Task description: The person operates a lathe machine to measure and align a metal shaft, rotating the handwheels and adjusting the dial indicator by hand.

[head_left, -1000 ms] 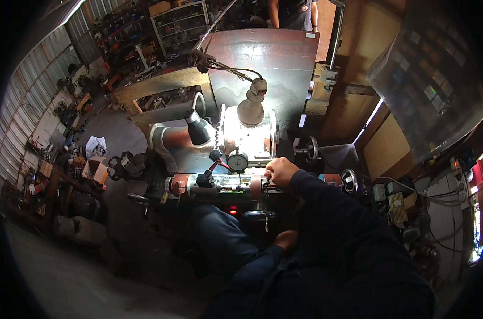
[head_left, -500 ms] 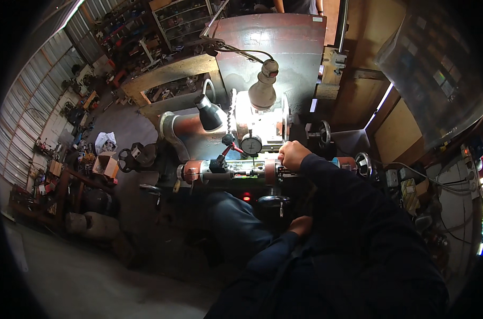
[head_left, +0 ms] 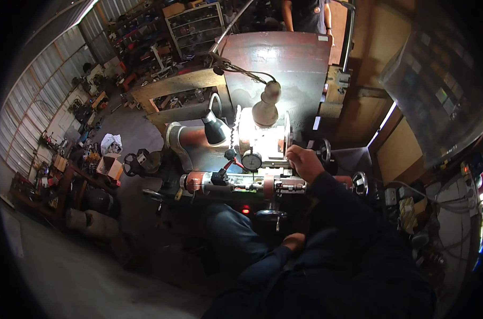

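Observation:
My right hand (head_left: 306, 164) is closed, thumb and fingers pressed together, over the right part of a machine with a brightly lit bed. Whether anything small is in its fingers I cannot make out. Just below it shows a shiny metal spindle (head_left: 290, 186), right of a reddish collar (head_left: 269, 186). To its left a round dial gauge (head_left: 251, 161) hangs by a red-handled arm (head_left: 232, 161) from a black block (head_left: 219, 177). My left hand (head_left: 293, 242) rests low by my thigh, its fingers mostly hidden in shade.
Two lamps, one black (head_left: 215, 129) and one pale (head_left: 265, 111), hang over the machine. Handwheels (head_left: 360, 183) and a crank wheel (head_left: 271, 213) stick out from it. Behind a reddish metal panel (head_left: 278, 56) stands another person (head_left: 308, 16). Clutter and an open carton (head_left: 109, 168) lie left.
My right hand has shifted right and away from the collar, uncovering the metal spindle. The view has tilted up, showing more of the other person. My left hand stays low.

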### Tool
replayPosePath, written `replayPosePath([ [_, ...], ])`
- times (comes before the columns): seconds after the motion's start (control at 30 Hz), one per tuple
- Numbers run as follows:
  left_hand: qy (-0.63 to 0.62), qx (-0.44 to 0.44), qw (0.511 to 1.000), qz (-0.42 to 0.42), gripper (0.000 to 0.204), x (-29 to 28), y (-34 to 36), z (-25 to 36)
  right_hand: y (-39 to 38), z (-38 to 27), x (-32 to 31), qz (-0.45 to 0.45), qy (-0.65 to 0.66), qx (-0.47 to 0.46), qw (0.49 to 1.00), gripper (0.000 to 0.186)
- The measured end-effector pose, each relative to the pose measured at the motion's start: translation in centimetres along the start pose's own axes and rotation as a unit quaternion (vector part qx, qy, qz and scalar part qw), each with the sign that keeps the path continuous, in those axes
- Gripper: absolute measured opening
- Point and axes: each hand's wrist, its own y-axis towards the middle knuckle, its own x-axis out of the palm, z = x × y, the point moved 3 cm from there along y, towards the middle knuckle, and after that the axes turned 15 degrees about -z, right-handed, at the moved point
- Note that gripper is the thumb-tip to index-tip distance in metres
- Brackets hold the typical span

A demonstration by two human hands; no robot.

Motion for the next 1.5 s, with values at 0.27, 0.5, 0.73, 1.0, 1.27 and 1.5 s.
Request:
replayPosePath([
  [0.27, 0.023, -0.044, 0.999, -0.001, 0.023, -0.9, -2.6, 1.7, -10.9, -0.3, -12.2, 0.184, -0.174, 0.017, 0.967, 0.017],
  [0.5, 0.023, -0.01, 1.0, 0.017, 0.024, -0.2, -0.2, 1.2, -20.2, 13.8, -15.7, 0.094, -0.19, 0.101, 0.972, 0.013],
  [0.73, -0.011, -0.069, 0.998, 0.01, 0.021, 0.6, 1.3, 0.7, -24.7, 20.9, -11.8, 0.073, -0.189, 0.091, 0.975, 0.017],
  [1.0, 0.01, -0.042, 0.999, 0.011, 0.025, 0.8, 1.4, -0.5, -25.4, 16.8, -12.9, -0.01, -0.03, 0.181, 0.983, 0.019],
  [1.27, -0.022, -0.027, 0.999, 0.029, 0.023, 0.4, 0.0, 0.5, -21.7, 12.9, -16.0, 0.047, 0.044, 0.197, 0.978, 0.021],
  [1.5, 0.017, -0.003, 1.0, 0.024, 0.023, 0.7, 1.0, -0.1, -18.8, 23.7, -13.7, 0.087, 0.189, 0.167, 0.964, 0.013],
])
